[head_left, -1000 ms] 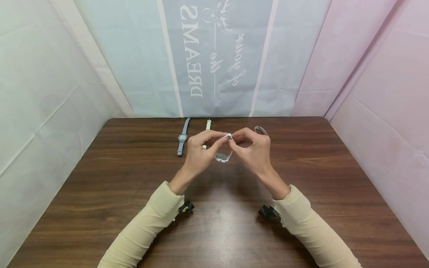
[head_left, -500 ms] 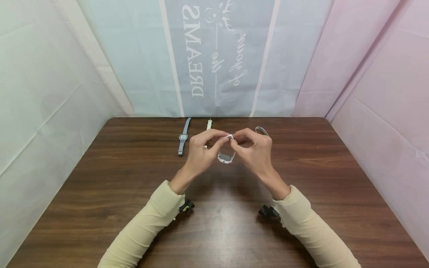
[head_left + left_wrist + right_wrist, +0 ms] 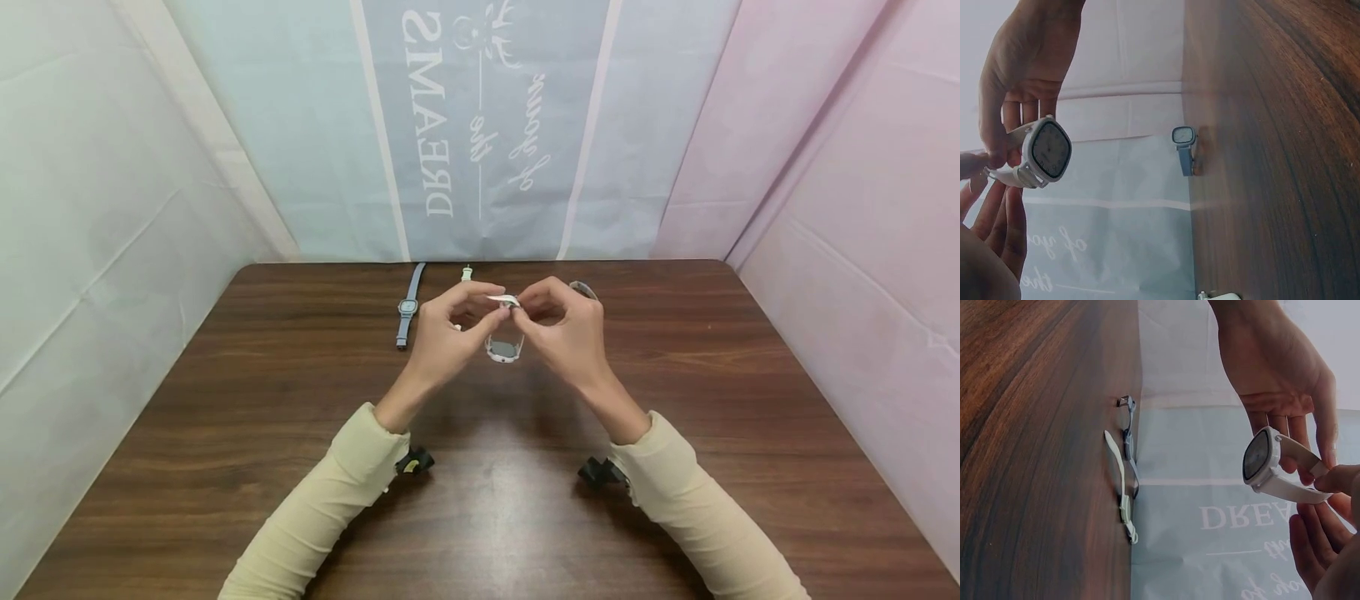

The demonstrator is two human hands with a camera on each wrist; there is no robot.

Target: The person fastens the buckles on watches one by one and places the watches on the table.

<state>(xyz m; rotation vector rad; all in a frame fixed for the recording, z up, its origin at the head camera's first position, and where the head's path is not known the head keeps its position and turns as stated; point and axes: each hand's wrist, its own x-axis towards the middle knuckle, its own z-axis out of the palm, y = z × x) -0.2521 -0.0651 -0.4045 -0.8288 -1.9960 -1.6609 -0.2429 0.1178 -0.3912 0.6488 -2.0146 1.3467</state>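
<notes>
A white smartwatch (image 3: pixel 503 350) hangs by its looped strap between both hands, its dark screen (image 3: pixel 1051 150) tilted up. The left hand (image 3: pixel 448 329) pinches one end of the white strap (image 3: pixel 504 299) between thumb and index finger. From the other side, the right hand (image 3: pixel 564 333) pinches the strap close to the buckle, fingertips meeting those of the left. In the right wrist view both strap halves (image 3: pixel 1291 489) come together at the fingertips. The fingers partly hide the buckle.
A blue-grey watch (image 3: pixel 407 308) lies flat at the back left of the wooden table (image 3: pixel 300 375). Beside it, a pale green-white watch (image 3: pixel 467 273) is mostly behind the left hand. A curled grey-blue watch (image 3: pixel 1183 135) stands behind the right hand, near the back cloth.
The hanging watch has swung slightly right and now faces forward more squarely. The white strap end now sticks out further left above the left thumb. Both hands stay in nearly the same place.
</notes>
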